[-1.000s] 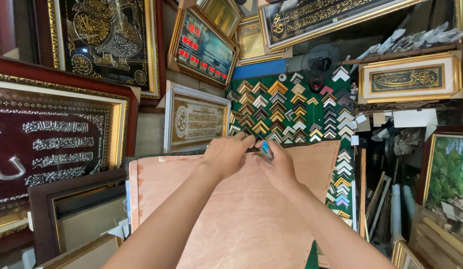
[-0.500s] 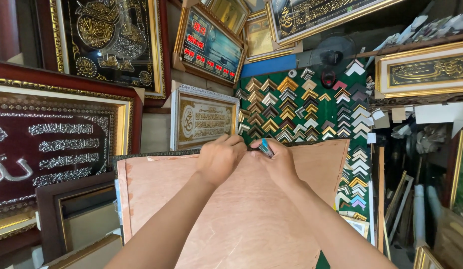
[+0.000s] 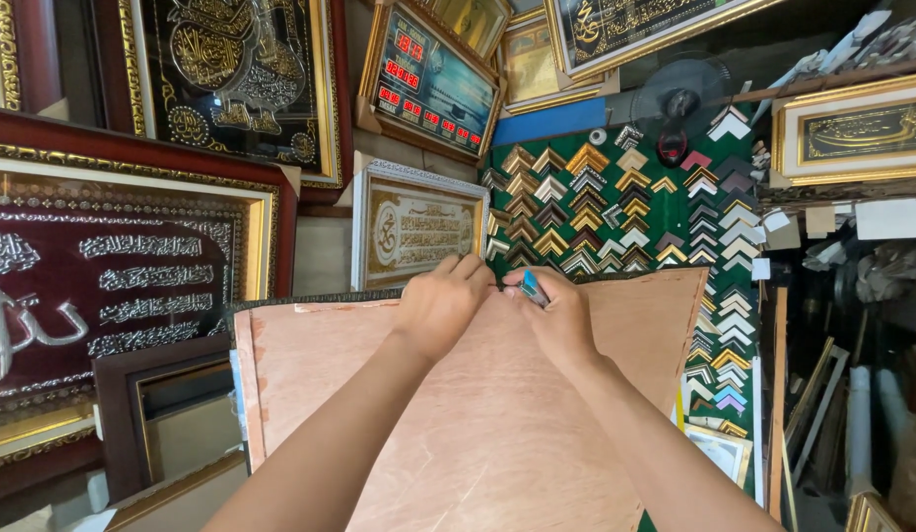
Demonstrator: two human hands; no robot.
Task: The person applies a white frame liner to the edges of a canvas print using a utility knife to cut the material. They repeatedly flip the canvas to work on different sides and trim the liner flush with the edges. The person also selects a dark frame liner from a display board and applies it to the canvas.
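The room was a small frame shop, packed with gold-lettered pictures in frames. At 12 o'clock hung a green board [image 3: 615, 212] covered with little frame corner samples, and a clock panel with red numbers [image 3: 430, 84] hung at 11 o'clock.

In front of you lay a big pinkish wooden backing board [image 3: 477, 424], filling the middle down to 6 o'clock. Both your hands met at its far edge, close together, nearly touching. Your left hand [image 3: 440, 305] pressed down on the board's top edge with bent fingers. Your right hand [image 3: 561, 315] was closed around a small tool with a blue-green end [image 3: 534, 288], its tip at the edge.

I think the work on that top edge was in the middle. I could not see what was already fixed there, and the sides looked untouched.
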